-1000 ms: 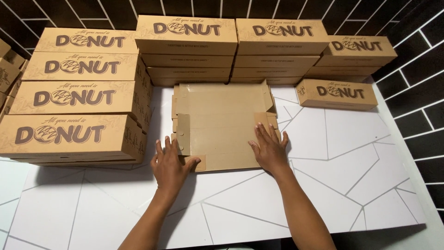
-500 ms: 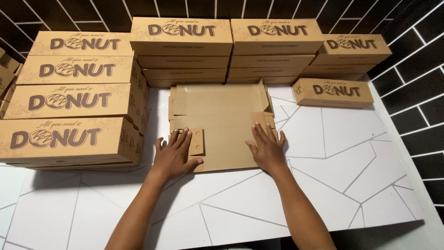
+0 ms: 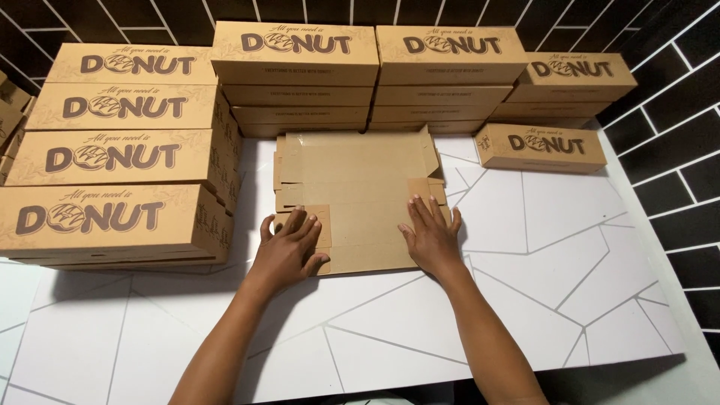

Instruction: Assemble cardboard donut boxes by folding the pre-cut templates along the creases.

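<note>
Left hand: open and flat, palm down, fingers spread and pointing away from the person; it presses on the near left corner of the flattened cardboard box blank, covering a small folded side flap there. Nothing is gripped. Right hand: likewise open and flat, palm down, fingers slightly spread, resting on the near right part of the same blank, just below a second small flap at the right edge. Both forearms enter from the bottom of the view.

The blank lies plain side up on the white bench (a surface marked with thin grey angular lines), roughly central, its far panel raised a little toward the back wall. Creases run across it from left to right.

Around the blank stand closed brown boxes of the same cardboard, each printed in dark lettering. To the left, a stepped stack of boxes rises four high, its nearest box just beside the left hand. Behind the blank, two further stacks stand side by side against the wall. At far right a shorter stack sits in the corner, with a single box on the bench in front of it, well apart from the right hand. The wall is of dark tiles with pale joints.
</note>
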